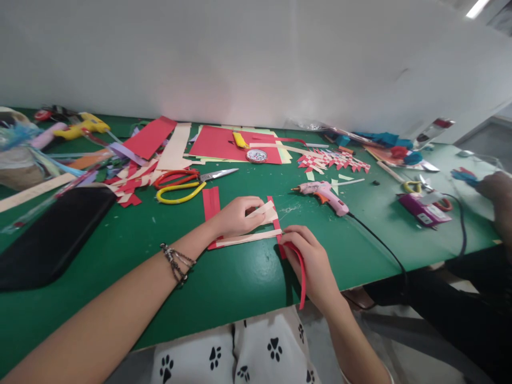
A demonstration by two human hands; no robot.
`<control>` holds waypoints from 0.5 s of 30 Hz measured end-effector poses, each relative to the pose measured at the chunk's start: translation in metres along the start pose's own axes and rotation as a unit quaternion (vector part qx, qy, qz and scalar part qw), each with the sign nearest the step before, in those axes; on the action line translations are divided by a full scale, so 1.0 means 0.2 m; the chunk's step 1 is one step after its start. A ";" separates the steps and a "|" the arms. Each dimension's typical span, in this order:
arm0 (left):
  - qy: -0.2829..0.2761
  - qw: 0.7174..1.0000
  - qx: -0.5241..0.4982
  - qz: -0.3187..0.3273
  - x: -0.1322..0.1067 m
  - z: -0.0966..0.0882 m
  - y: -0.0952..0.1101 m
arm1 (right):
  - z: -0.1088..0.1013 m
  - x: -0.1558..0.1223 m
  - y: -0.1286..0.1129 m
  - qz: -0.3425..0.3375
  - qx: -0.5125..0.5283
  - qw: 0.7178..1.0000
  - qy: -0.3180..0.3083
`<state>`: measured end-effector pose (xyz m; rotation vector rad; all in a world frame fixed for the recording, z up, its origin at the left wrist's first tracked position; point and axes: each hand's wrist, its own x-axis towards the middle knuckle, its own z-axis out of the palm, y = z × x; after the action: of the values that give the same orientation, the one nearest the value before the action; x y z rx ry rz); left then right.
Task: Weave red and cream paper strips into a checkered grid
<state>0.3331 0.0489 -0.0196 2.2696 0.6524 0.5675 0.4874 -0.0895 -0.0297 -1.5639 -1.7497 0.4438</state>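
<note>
My left hand (pixel 238 216) is closed with its fingers curled around cream paper strips (pixel 269 211). It rests over a flat layout of red and cream strips on the green table (pixel 240 282). Part of that layout is a folded red strip (pixel 211 202) to the left, while a lower cream strip (pixel 252 237) runs across to an upright red strip (pixel 279 242). At that crossing my right hand (pixel 310 256) pinches a narrow red paper strip (pixel 302 282), whose loose end curves down toward the table edge.
Orange-and-yellow-handled scissors (pixel 180 194) lie beyond my left hand. A pink glue gun (pixel 326 197) with a black cord sits right of centre. Red sheets (pixel 212 141), a yellow cutter (pixel 240 140) and a black case (pixel 60 234) lie around. Another person's hand (pixel 496 192) is far right.
</note>
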 end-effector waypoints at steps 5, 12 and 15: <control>0.000 1.000 0.005 -0.001 0.00 0.00 0.00 | 0.00 0.00 0.00 -0.020 0.009 1.000 0.009; 0.000 1.000 -0.010 0.003 0.00 0.00 0.00 | -0.04 0.02 -0.03 -0.061 0.011 0.997 -0.044; 0.003 1.000 -0.016 -0.002 0.00 0.00 0.00 | -0.03 0.02 -0.02 -0.022 -0.008 0.999 -0.024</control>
<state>0.3330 0.0486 -0.0185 2.2373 0.6464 0.5798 0.4887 -0.0888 -0.0211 -1.5341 -1.8255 0.4505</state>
